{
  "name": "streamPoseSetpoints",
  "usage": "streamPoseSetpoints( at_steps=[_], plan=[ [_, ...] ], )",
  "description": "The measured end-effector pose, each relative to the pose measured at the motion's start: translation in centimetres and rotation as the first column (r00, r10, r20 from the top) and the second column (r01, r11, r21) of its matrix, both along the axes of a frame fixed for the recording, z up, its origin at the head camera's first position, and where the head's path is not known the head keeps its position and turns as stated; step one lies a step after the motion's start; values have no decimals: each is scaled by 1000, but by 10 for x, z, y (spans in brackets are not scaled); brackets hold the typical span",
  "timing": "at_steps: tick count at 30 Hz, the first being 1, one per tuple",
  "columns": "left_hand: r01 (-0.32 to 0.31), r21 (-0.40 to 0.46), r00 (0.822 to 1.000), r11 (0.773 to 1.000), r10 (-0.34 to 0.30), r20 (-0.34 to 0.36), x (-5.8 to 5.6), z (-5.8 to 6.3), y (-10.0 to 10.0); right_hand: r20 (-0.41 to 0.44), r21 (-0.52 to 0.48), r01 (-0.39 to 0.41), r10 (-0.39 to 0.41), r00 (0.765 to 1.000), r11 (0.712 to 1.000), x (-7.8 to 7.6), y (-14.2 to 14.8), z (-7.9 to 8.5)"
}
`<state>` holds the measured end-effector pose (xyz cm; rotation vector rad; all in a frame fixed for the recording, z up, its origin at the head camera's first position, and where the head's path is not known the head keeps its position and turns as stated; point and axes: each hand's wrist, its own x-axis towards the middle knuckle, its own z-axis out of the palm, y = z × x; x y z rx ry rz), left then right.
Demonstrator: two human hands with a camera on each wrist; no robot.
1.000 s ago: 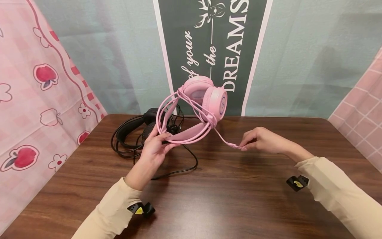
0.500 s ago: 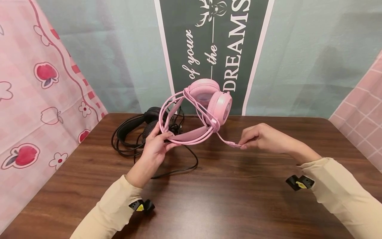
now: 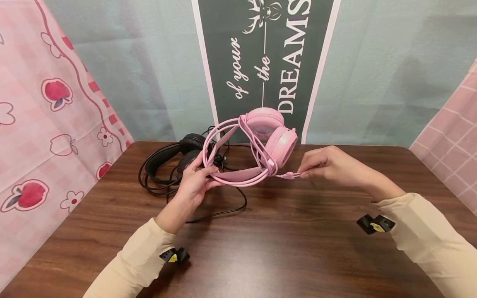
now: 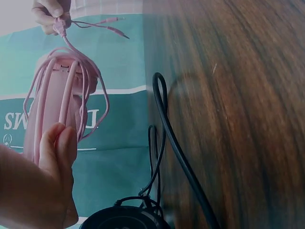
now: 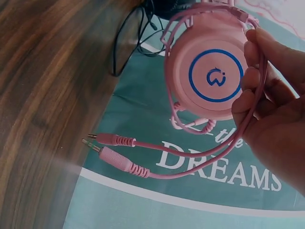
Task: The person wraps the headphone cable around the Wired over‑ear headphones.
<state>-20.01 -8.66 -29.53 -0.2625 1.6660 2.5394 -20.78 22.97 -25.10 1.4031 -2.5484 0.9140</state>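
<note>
Pink headphones (image 3: 281, 147) hang in the air above the table, their cable looped around the headband and ear cups. My left hand (image 3: 193, 178) grips them by the headband, thumb on the near side. To their right, my right hand (image 3: 331, 169) pinches the pink cable near its splitter (image 3: 290, 175). In the right wrist view, two pink audio plugs (image 5: 114, 161) dangle free beyond the fingers, and an ear cup (image 5: 209, 71) shows a blue ring and logo. Behind my left hand, black headphones (image 3: 191, 142) lie on the table, partly hidden by the hand and pink headphones.
The black cable (image 3: 244, 203) of the dark headphones loops across the brown wooden table (image 3: 275, 248). A green-and-grey cloth with white lettering (image 3: 294, 62) hangs at the back. Pink patterned cloth (image 3: 59, 145) borders the left side, and a pink checked one (image 3: 452, 140) the right.
The pink headphones have tipped down and to the right in my left hand. My right hand has risen slightly with the cable and moved a little right. The black headphones stay put.
</note>
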Motion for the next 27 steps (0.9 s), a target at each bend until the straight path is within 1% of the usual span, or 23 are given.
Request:
streamPoseSetpoints(
  at_steps=[3, 8, 11, 14, 18, 22, 24, 27],
  plan=[
    [9, -19, 1000, 1000, -10, -8, 0, 0, 0, -7, -8, -9, 9, 1000, 1000, 0, 0, 1],
    [42, -30, 999, 999, -43, -30, 0, 0, 0, -31, -22, -18, 18, 999, 1000, 0, -1, 3],
    [60, -55, 997, 997, -62, -42, 0, -1, 0, -42, -31, -12, 10, 999, 999, 1, -1, 5],
    [73, -81, 996, 994, -77, -51, 0, -2, -1, -35, -47, -11, 10, 999, 999, 2, -3, 8],
    [98, -98, 993, 990, -103, -52, 3, -2, -1, -18, -64, -16, 14, 1000, 998, 3, -4, 12],
    [127, -116, 989, 985, -134, -57, 5, 0, 0, -10, -62, -2, 2, 1000, 998, 3, -5, 16],
    [142, -128, 987, 981, -151, -60, 7, 0, 1, -16, -58, 2, -2, 1000, 998, 2, -5, 18],
    [168, -149, 982, 975, -178, -57, 8, 2, 1, -35, -57, -14, 12, 999, 998, 1, -5, 21]
  ],
)
